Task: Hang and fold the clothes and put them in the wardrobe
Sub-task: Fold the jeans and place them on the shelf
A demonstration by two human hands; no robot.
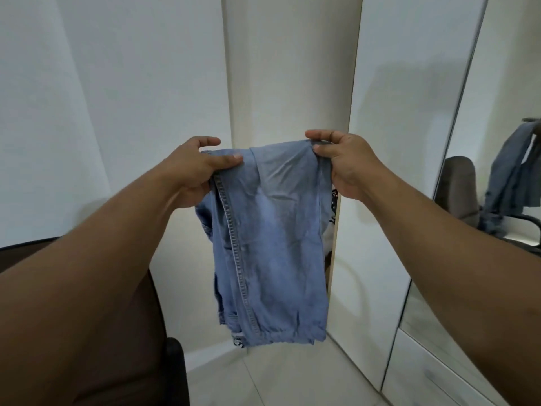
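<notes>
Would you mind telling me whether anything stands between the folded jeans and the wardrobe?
Nothing visible does. Both the left hand and right hand hold the jeans up in the air right before the wardrobe's door edge, with only open space between. The shelves inside cannot be seen.

left hand (196, 168) pinches folded jeans (272, 244) | right hand (344, 164) pinches opposite corner | jeans hang

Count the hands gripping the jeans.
2. The left hand pinches the top left edge of the jeans; the right hand pinches the top right corner.
</notes>
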